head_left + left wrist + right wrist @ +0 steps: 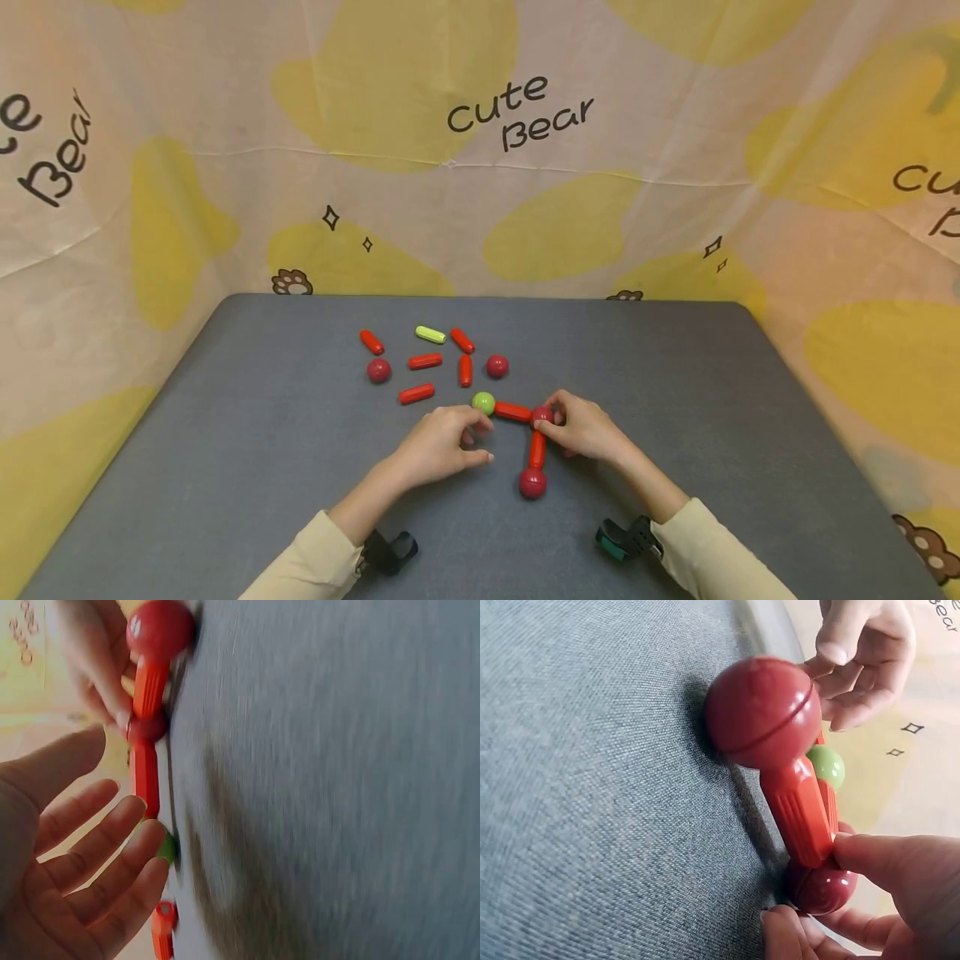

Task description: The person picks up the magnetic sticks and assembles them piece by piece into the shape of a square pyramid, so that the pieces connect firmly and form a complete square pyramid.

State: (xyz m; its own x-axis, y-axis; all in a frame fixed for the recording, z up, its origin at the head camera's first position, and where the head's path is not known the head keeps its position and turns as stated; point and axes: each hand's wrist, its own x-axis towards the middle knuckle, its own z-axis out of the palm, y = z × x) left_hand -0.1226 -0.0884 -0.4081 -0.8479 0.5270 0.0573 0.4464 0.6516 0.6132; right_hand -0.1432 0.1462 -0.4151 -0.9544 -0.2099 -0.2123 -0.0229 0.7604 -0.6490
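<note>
The grey counter (247,467) carries loose red rods (425,362), a green rod (431,335), red balls (378,370) and a joined rod-and-ball piece (525,442).

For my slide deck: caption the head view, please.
Right hand pinches the corner red ball of an L-shaped rod-and-ball chain; left hand hovers by the green ball.

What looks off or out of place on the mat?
Nothing is spilled or broken. The only odd ones out are by colour: one green stick among the loose red sticks, and a green ball ending the otherwise red L-shaped chain pinched by the right hand.
</note>
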